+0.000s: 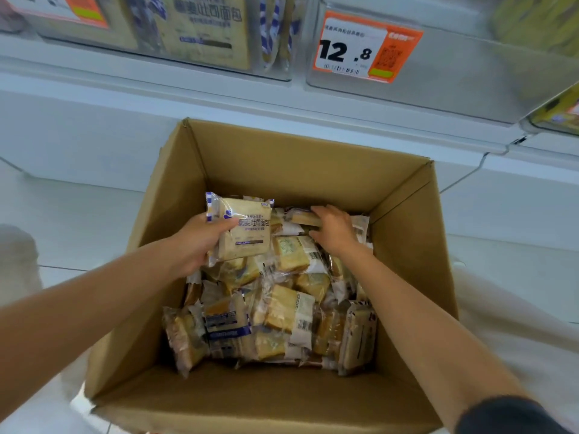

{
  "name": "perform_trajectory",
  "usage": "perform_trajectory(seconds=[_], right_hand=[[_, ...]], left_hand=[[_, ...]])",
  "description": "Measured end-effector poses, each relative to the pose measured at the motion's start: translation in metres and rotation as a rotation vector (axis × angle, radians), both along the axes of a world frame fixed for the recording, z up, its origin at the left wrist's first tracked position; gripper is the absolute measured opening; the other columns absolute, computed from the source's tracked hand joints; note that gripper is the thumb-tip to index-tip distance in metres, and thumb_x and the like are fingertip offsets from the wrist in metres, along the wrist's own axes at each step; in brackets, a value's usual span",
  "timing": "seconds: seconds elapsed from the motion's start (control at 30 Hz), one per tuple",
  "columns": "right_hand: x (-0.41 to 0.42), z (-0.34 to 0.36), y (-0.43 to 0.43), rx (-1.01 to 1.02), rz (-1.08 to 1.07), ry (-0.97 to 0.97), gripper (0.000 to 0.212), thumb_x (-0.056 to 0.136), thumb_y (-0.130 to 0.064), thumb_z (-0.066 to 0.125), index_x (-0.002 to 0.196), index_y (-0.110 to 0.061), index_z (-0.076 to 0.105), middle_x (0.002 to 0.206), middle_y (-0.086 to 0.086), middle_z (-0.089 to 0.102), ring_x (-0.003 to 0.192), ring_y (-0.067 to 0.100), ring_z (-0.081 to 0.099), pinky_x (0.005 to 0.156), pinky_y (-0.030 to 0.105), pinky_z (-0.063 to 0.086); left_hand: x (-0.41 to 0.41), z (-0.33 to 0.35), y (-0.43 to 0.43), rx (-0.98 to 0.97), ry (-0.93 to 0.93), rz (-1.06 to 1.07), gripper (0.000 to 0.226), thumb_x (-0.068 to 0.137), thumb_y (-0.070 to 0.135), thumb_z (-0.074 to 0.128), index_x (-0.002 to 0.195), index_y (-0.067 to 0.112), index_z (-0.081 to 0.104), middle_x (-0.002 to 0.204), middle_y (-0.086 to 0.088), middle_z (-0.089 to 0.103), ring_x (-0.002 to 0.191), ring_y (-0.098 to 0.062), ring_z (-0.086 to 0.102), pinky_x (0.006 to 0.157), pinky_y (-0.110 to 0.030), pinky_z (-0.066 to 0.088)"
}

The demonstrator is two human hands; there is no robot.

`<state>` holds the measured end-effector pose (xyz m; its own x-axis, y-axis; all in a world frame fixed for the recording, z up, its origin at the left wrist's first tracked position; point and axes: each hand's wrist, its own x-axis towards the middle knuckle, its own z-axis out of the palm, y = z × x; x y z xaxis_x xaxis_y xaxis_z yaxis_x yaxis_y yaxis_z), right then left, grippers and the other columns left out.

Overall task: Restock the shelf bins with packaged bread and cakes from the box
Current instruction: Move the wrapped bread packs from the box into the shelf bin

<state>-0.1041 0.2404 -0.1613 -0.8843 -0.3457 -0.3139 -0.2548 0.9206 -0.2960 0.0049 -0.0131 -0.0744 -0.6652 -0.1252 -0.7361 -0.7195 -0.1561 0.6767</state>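
An open cardboard box (pixel 282 158) stands on the floor below the shelf, holding several clear packets of sliced bread (pixel 288 311). My left hand (pixel 197 242) grips one bread packet (pixel 244 230) with purple print, lifted a little above the pile. My right hand (pixel 335 228) reaches to the back of the box, its fingers curled over another bread packet (pixel 302 217) that lies on the pile. A clear shelf bin (pixel 175 29) above holds the same kind of bread.
A second clear bin (pixel 454 73) at the upper right carries an orange price tag (pixel 363 47) reading 12.8. Yellow packets show at the far right. The white shelf base (pixel 94 133) runs behind the box, with pale floor tiles on both sides.
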Motion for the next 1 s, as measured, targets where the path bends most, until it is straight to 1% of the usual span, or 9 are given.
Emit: perform_trajectory(seconds=[0.13,0.27,0.33,0.47,0.57,0.7,0.77,0.83,1.0], right_hand=[[-0.007,-0.008,-0.003,0.166,0.138,0.21,0.029,0.091,-0.013,0.056,0.118,-0.019,0.065,0.114,0.006,0.065,0.109,0.027,0.054,0.092,0.037,0.036],[-0.013,0.054,0.005,-0.211,0.051,0.051,0.025,0.097,-0.014,0.049,0.115,-0.019,0.065,0.104,0.001,0.068,0.094,0.021,0.062,0.081,0.037,0.051],[-0.008,0.101,0.005,-0.343,0.051,-0.094,0.027,0.099,-0.016,0.048,0.12,-0.022,0.065,0.099,-0.009,0.066,0.088,0.012,0.062,0.074,0.024,0.049],[0.012,0.163,-0.01,-0.41,0.115,-0.182,0.033,0.098,-0.02,0.056,0.131,-0.021,0.06,0.117,-0.012,0.063,0.105,0.006,0.059,0.093,0.023,0.044],[0.021,0.187,-0.028,-0.528,0.109,-0.09,0.035,0.093,-0.024,0.064,0.128,-0.022,0.062,0.124,-0.01,0.063,0.11,0.004,0.059,0.1,0.031,0.047],[0.042,0.214,-0.049,-0.764,-0.127,0.08,0.082,0.082,-0.042,0.074,0.149,-0.031,0.029,0.15,-0.009,0.031,0.13,0.008,0.039,0.108,0.028,0.038],[0.049,0.224,-0.063,-0.878,-0.279,-0.12,0.11,0.07,-0.054,0.08,0.154,-0.033,0.012,0.153,-0.011,0.027,0.135,0.008,0.035,0.11,0.032,0.037],[0.049,0.235,-0.08,-0.964,-0.361,-0.299,0.121,0.057,-0.061,0.084,0.153,-0.03,0.016,0.146,-0.013,0.039,0.134,0.013,0.043,0.11,0.041,0.04],[0.02,0.287,-0.123,-1.195,-0.344,-0.162,0.065,0.075,-0.024,0.084,0.128,-0.027,0.046,0.114,-0.002,0.07,0.102,0.015,0.069,0.092,0.043,0.055]], left_hand=[[-0.006,-0.001,-0.008,-0.04,0.014,0.002,0.031,0.098,0.026,0.058,0.128,0.019,0.058,0.117,-0.008,0.07,0.106,-0.027,0.067,0.096,-0.048,0.051],[-0.016,0.009,-0.006,-0.197,0.123,-0.016,0.024,0.099,0.026,0.056,0.122,0.022,0.058,0.117,-0.004,0.068,0.107,-0.026,0.065,0.091,-0.047,0.054],[-0.021,0.019,-0.001,-0.281,0.229,-0.028,0.015,0.099,0.026,0.056,0.114,0.025,0.058,0.111,0.0,0.068,0.104,-0.022,0.065,0.089,-0.041,0.054],[-0.028,0.055,0.007,-0.154,0.299,-0.274,0.043,0.084,0.062,0.06,0.11,0.028,0.063,0.106,-0.009,0.071,0.102,-0.02,0.064,0.092,-0.042,0.052],[-0.025,0.08,0.019,-0.238,0.378,-0.431,0.025,0.088,0.048,0.065,0.103,0.028,0.066,0.095,0.002,0.073,0.085,-0.006,0.068,0.074,-0.024,0.053],[-0.019,0.112,0.007,-0.174,0.455,-0.267,0.024,0.092,0.042,0.062,0.107,0.025,0.067,0.104,0.006,0.074,0.104,-0.015,0.067,0.09,-0.03,0.051],[-0.018,0.138,-0.008,-0.142,0.385,-0.286,0.023,0.093,0.046,0.059,0.105,0.027,0.065,0.103,0.008,0.071,0.103,-0.014,0.063,0.09,-0.028,0.044],[-0.024,0.162,-0.024,-0.148,0.368,-0.354,0.031,0.092,0.05,0.058,0.103,0.022,0.066,0.103,0.004,0.072,0.102,-0.014,0.063,0.103,-0.033,0.039],[-0.045,0.218,-0.059,-0.515,0.614,-0.303,0.045,0.089,0.059,0.056,0.075,0.017,0.048,0.07,0.0,0.044,0.062,-0.014,0.041,0.058,-0.023,0.035]])
